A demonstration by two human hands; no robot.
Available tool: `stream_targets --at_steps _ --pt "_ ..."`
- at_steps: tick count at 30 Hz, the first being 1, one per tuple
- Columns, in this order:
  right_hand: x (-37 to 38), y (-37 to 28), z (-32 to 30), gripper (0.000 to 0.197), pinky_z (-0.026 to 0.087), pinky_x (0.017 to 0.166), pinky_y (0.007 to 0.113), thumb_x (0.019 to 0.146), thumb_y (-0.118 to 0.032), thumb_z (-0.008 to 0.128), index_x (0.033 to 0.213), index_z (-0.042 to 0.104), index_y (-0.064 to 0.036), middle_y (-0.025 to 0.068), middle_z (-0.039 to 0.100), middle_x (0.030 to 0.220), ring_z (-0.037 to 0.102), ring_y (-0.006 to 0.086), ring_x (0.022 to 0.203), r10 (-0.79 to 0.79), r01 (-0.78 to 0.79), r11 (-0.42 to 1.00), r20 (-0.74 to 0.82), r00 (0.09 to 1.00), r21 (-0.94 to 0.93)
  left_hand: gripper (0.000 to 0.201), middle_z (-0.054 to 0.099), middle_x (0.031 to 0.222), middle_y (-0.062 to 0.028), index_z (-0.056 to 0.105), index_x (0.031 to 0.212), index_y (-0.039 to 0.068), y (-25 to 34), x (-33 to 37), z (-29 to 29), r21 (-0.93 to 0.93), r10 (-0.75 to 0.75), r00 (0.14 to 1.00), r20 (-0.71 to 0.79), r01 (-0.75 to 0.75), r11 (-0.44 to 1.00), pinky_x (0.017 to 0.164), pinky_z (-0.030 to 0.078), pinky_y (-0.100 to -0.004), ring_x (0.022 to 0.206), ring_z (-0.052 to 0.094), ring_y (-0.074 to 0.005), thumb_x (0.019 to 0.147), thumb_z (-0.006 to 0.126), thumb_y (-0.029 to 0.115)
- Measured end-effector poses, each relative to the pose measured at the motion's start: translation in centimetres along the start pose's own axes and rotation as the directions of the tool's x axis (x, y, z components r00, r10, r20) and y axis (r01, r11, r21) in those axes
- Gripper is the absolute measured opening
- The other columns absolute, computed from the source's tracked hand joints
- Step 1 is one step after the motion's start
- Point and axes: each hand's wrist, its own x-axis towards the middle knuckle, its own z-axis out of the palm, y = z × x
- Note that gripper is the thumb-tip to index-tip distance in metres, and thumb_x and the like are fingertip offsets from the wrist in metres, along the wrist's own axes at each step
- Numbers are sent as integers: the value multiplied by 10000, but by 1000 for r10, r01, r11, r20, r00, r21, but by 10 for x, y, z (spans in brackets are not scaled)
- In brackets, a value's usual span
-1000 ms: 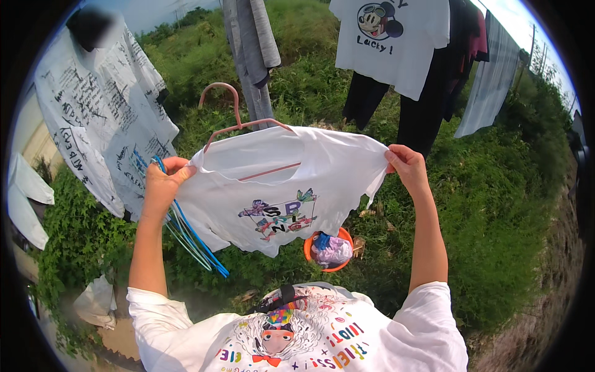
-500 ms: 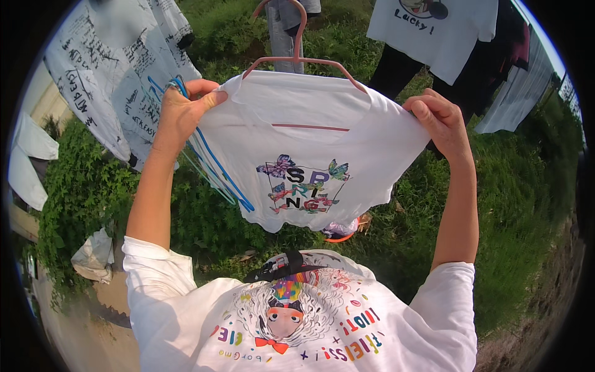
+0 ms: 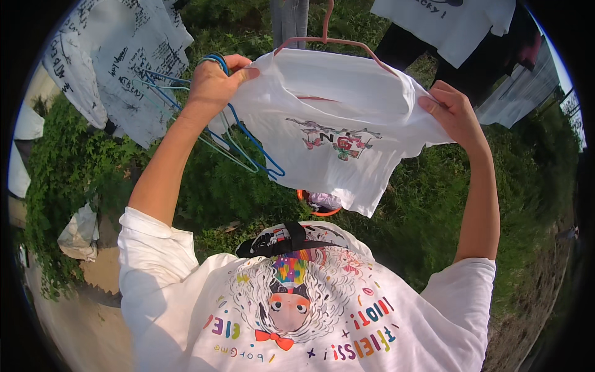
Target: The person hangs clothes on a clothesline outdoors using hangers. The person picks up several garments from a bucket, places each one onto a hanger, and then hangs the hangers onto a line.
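Observation:
A white T-shirt (image 3: 260,133) with a colourful print on its chest hangs on a pink hanger (image 3: 347,43) in front of me. The hanger's hook runs up past the top of the view, and its lower bar shows through the wide neckline. My left hand (image 3: 217,84) pinches the shirt's left shoulder between thumb and fingers. Round that same hand hang blue and pale green hangers (image 3: 251,139), dangling beside the shirt. With thumb and fingers closed, my right hand (image 3: 452,108) grips the sleeve on the right. The shirt's lower part is folded, hiding some of the print.
Other washing hangs around: a white garment with black writing (image 3: 133,56) at left, a white T-shirt (image 3: 455,28) and dark clothes at upper right, grey trousers (image 3: 289,22) behind. An orange basket (image 3: 322,212) with laundry stands below, among green plants (image 3: 80,167).
The shirt and both hands have shifted right and slightly up. Its hem has swung and the chest print has folded. The dangling hangers moved right with my left hand.

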Motion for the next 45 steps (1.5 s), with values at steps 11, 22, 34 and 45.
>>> stream_targets --at_steps 11,22,34,45 --pt "-17 -21 -3 234 495 620 264 856 -205 702 999 714 -20 23 664 741 597 88 652 237 -246 944 69 969 219 255 669 725 -22 716 931 57 16 19 35 -7 22 992 -121 -23 1000 640 470 -288 650 574 -115 792 746 269" --pt "-23 -98 -51 245 503 621 259 798 -105 709 1000 700 34 47 683 774 615 99 662 222 -193 872 -11 975 450 264 672 967 -18 664 1135 51 -46 -65 -33 -620 -460 846 -269 214 755 533 405 -243 595 500 -69 886 588 100" --pt "111 -252 -96 417 564 719 372 812 -164 672 1158 612 62 177 662 951 673 249 775 88 37 781 -169 982 623 184 671 877 -25 710 1028 61 -111 -204 -45 -654 -696 654 -296 392 647 472 399 -262 555 522 -84 880 602 83" --pt "309 -360 -90 275 521 693 384 777 -149 678 954 651 60 152 659 885 644 259 738 -146 383 781 -453 880 493 198 617 685 -57 698 1040 31 -145 -278 -169 -598 -693 450 -562 358 717 417 304 -261 442 403 -99 871 598 59"
